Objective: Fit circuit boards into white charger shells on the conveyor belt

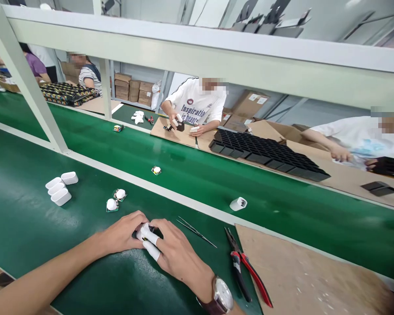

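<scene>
– Grip free?
– No, clasping a part (135, 234) between left hand (124, 232) and right hand (177, 247), over the worktop (124, 284).
– Any danger?
– Might slip or twist if pinched unevenly through those finger caps (151, 251).

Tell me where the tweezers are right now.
In the head view, the tweezers lie on the green bench, right of centre, between the person's right hand and the red-and-black pliers.

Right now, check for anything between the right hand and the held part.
Only the white finger covers on its fingertips stand between the right hand and the held part; nothing else visible does, though much of the part is hidden.
</scene>
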A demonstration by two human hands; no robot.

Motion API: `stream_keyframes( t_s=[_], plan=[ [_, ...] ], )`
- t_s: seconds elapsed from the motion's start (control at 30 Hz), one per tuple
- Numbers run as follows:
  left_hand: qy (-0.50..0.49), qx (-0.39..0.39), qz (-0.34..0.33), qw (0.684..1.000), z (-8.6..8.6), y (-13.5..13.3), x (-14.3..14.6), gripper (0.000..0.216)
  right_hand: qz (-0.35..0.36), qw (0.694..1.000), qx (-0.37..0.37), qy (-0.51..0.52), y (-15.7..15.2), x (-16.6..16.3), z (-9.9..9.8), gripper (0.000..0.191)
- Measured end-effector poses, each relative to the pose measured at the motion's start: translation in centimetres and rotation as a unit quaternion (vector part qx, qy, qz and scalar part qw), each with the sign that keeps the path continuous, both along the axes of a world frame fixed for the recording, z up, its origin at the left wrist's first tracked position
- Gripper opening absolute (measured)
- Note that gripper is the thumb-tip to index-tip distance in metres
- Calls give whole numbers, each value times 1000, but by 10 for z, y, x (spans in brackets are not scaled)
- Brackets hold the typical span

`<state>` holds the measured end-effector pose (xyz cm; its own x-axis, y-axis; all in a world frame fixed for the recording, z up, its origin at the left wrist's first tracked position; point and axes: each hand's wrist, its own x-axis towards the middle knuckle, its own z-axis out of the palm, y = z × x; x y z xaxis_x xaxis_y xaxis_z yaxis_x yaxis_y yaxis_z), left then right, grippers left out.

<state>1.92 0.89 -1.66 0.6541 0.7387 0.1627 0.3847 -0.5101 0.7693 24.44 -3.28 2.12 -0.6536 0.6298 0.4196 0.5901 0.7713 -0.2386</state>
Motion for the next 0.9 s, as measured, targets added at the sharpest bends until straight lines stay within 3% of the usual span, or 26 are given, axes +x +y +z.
stream_keyframes(
  t_s=[0.13,0.27,0.67,0.9],
  plan=[
    [1,-22,-2,1000,-1,1,-1,33,10,998,48,49,0,4,-16,22],
    [-17,-42,-9,999,0,3,-2,32,1,995,38,96,0,0,-25,27],
    [-10,-33,0,999,2,7,-3,26,4,994,10,106,7,-14,-23,36],
    [-13,-49,-14,999,0,9,-1,30,37,991,107,66,8,-10,-37,12]
  ],
)
